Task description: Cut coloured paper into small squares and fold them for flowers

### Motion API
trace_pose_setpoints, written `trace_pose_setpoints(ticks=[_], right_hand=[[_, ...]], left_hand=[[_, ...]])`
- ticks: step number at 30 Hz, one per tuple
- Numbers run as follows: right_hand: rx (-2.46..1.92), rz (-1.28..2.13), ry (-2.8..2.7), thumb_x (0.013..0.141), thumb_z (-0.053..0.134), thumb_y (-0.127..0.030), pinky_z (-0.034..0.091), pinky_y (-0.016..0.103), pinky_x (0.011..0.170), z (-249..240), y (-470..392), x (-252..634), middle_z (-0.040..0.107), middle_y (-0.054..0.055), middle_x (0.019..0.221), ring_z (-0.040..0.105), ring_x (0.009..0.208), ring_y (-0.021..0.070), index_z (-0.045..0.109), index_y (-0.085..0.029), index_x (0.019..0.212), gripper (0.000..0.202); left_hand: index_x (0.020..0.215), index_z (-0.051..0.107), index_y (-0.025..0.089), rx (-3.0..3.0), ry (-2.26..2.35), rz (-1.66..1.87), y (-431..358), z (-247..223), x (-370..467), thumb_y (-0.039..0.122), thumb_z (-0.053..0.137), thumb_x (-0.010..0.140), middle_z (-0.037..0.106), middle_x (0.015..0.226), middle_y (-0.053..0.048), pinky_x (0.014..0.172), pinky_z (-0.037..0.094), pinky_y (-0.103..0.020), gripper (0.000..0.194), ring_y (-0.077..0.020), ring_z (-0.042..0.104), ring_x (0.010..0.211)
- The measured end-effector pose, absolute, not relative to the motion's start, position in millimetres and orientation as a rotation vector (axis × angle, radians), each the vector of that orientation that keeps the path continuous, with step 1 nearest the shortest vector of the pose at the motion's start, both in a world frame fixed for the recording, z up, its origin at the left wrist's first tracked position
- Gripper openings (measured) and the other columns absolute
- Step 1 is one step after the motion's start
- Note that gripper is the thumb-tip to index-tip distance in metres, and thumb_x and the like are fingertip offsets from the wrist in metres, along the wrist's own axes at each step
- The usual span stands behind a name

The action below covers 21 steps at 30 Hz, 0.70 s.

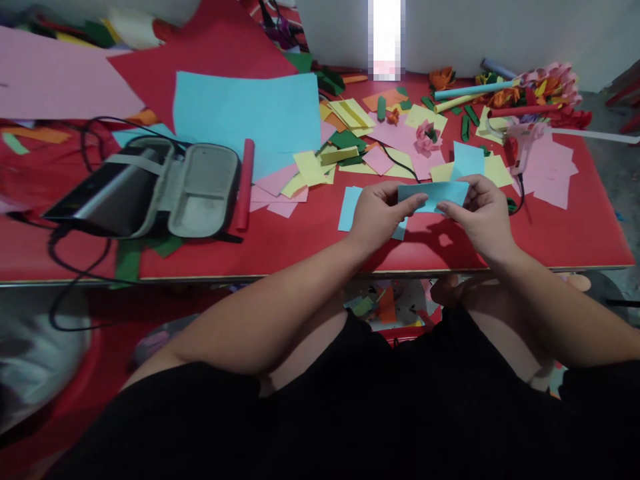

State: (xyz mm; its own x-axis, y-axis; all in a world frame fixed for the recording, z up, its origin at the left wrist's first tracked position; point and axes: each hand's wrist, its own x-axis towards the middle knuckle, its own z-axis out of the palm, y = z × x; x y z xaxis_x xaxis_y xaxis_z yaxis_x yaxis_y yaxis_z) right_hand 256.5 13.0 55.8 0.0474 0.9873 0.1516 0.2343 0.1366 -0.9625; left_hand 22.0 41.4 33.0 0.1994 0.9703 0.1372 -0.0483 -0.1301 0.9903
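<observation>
A narrow piece of light blue paper (434, 195) is held up between both hands, just above the red table (300, 250). My left hand (377, 213) pinches its left end, thumb on the near face. At the right end my right hand (484, 215) grips it the same way. Under and beside my left hand lie blue paper pieces (349, 208), partly covered by it. Another blue piece (469, 161) rests just beyond my right hand, near yellow sheets (496, 169). A pink glue gun (521, 150) lies to the right, its cable running toward the near side.
On the left are an open grey case (204, 190) with a dark device, a red roll (245, 185) and a large blue sheet (247, 113). Pink, yellow and green scraps spread beyond my hands. Paper flowers (550, 90) and rolled tubes sit at the back right.
</observation>
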Motion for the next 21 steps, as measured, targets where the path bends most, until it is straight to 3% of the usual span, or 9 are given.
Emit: trace_pose_setpoints(ticks=[4,10,17,21], right_hand=[[-1.270,0.931,-1.389,0.075,0.111,-0.051,0.068,0.046,0.080,57.5,15.1,260.1,0.064,-0.003,0.085,0.070,0.081,0.0242,0.079,-0.036,0.120,0.056],[-1.279,0.936,-1.399,0.074,0.111,-0.050,0.070,0.047,0.081,63.2,13.2,266.3,0.067,-0.003,0.084,0.073,0.080,0.0249,0.083,-0.035,0.119,0.055],[-1.206,0.928,-1.517,0.077,0.117,-0.059,0.065,0.040,0.076,66.8,11.3,263.3,0.067,-0.003,0.086,0.066,0.079,0.0207,0.084,-0.033,0.119,0.060],[-1.160,0.963,-1.544,0.079,0.116,-0.062,0.067,0.039,0.078,63.6,11.2,259.9,0.071,-0.002,0.087,0.070,0.083,0.0213,0.082,-0.031,0.115,0.058]], left_hand=[[0.078,0.075,0.024,1.374,0.956,1.189,46.0,35.6,19.5,0.069,0.109,0.087,0.068,0.070,0.000,0.062,0.047,-0.031,0.057,-0.0162,0.059,0.067],[0.092,0.082,0.022,1.367,0.872,0.981,52.8,44.2,9.8,0.068,0.117,0.072,0.078,0.078,-0.001,0.066,0.055,-0.028,0.061,-0.0180,0.071,0.072],[0.086,0.080,0.020,1.493,0.875,0.666,50.5,59.6,-7.1,0.055,0.109,0.083,0.075,0.072,-0.003,0.056,0.045,-0.026,0.046,-0.0171,0.069,0.062],[0.084,0.079,0.018,1.522,0.948,0.614,44.9,65.6,-5.6,0.048,0.103,0.087,0.074,0.074,-0.003,0.056,0.043,-0.024,0.038,-0.0146,0.066,0.065]])
